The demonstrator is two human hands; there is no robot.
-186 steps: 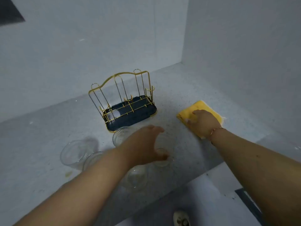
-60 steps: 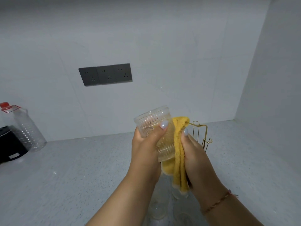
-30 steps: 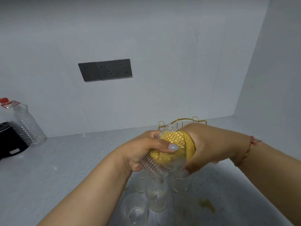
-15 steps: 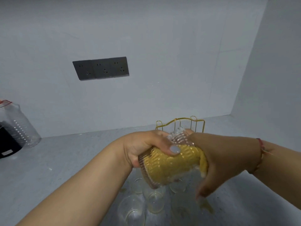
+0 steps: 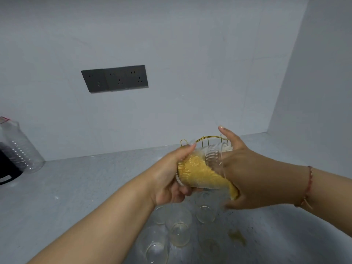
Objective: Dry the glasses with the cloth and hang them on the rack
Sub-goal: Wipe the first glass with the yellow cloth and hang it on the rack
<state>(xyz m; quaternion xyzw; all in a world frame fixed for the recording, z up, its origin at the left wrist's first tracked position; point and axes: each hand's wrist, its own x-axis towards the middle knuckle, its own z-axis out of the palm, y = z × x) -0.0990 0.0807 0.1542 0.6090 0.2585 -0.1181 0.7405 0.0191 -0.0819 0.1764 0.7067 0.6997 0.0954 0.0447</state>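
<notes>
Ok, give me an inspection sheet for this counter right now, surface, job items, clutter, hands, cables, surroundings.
Surface: grey speckled counter, with a yellowish smear near the front right.
Job's things: ribbed glass held tilted in the air, yellow cloth stuffed inside it; several more glasses standing below; gold wire rack behind the hands, mostly hidden.
Clutter: clear plastic bottle and a black object at far left.
Hands: left hand grips the glass; right hand at its mouth with the cloth, grip unclear.
Cables: nothing seen.
Surroundings: white walls, dark socket panel.
</notes>
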